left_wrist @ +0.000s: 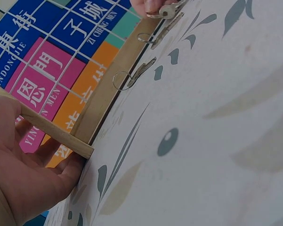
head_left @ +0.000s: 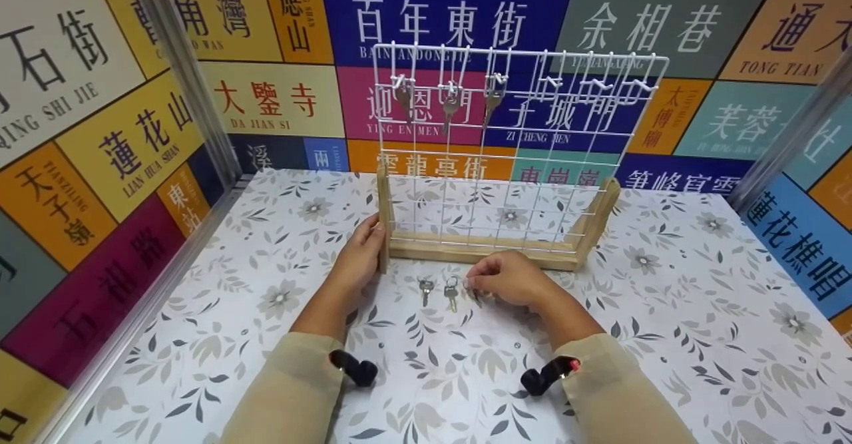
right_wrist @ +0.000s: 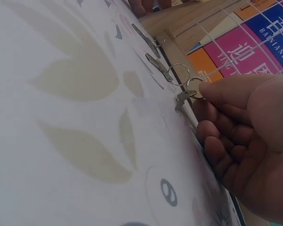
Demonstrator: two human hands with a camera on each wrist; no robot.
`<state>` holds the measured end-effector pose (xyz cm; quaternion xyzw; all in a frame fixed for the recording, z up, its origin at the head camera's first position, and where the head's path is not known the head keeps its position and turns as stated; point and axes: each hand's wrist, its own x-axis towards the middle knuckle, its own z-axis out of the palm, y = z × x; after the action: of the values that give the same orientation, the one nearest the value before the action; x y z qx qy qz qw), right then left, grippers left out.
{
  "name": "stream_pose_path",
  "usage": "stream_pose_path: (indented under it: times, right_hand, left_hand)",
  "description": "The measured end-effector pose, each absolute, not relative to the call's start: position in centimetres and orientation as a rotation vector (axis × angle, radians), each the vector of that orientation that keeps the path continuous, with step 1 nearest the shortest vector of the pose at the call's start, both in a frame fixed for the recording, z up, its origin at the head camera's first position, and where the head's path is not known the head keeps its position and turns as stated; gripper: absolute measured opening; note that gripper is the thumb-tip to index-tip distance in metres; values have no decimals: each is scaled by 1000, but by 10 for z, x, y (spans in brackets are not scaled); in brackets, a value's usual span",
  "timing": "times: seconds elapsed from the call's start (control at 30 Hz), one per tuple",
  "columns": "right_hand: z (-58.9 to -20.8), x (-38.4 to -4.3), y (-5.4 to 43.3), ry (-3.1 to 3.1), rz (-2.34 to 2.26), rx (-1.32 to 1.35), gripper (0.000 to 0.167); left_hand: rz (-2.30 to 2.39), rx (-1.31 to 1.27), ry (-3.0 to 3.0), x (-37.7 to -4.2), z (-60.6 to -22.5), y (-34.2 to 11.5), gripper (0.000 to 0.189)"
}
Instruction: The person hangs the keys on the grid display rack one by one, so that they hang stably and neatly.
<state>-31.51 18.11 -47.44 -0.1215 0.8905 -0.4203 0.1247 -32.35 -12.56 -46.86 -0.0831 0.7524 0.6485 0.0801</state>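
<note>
A white wire grid rack [head_left: 506, 158] in a wooden frame stands upright on the table. My left hand [head_left: 359, 254] grips its left wooden side post [left_wrist: 56, 131], fingers wrapped round the edge. In front of the base, my right hand [head_left: 516, 281] pinches a ring between thumb and forefinger, with a small metal key [right_wrist: 181, 100] hanging from it close over the tabletop. Two more keys with rings lie beside it, the left one [head_left: 425, 292] and the middle one [head_left: 452, 297]. Three keys hang high on the grid, at left [head_left: 403, 98], centre [head_left: 450, 104] and right [head_left: 493, 101].
Several white hooks [head_left: 596, 86] line the grid's upper right. The wooden base bar [head_left: 479, 252] runs just behind the loose keys. A flower-patterned cloth [head_left: 426, 391] covers the table, and colourful sign-printed walls [head_left: 286, 98] enclose the back and sides.
</note>
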Motion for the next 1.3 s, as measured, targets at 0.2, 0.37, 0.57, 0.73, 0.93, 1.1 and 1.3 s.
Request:
stream_pose_path:
  times: [0.2,0.37,0.57,0.73,0.93,1.1,1.3]
  right_hand:
    - [-463,-317,191,2530,-1332,-322,16]
    - [-443,-314,198,2456,-1484,-300,23]
    - [-406,-305,202,2332,-1761,-293,20]
    - [-375,-292,201,2175,-2040,-314,11]
    - [-335,-284,204,2085,-2196,-377,10]
    - [-295,-283,213,2014,-2361,-381,20]
    - [-258,-287,215,1928,-2582,-297,26]
  left_hand:
    - [1920,-259,2260,-323,-467,-125,54]
    - [1934,-253,2244,-323,-467,-125,55]
    - [1962,-250,2228,-323,-468,-125,54]
    - [1990,-235,2235,-323,-469,-124,52]
    - [1991,-256,2226,-323,-469,-123,50]
    - [1984,-253,2222,-323,-469,-123,50]
    - [1970,-258,2226,-323,-467,-125,51]
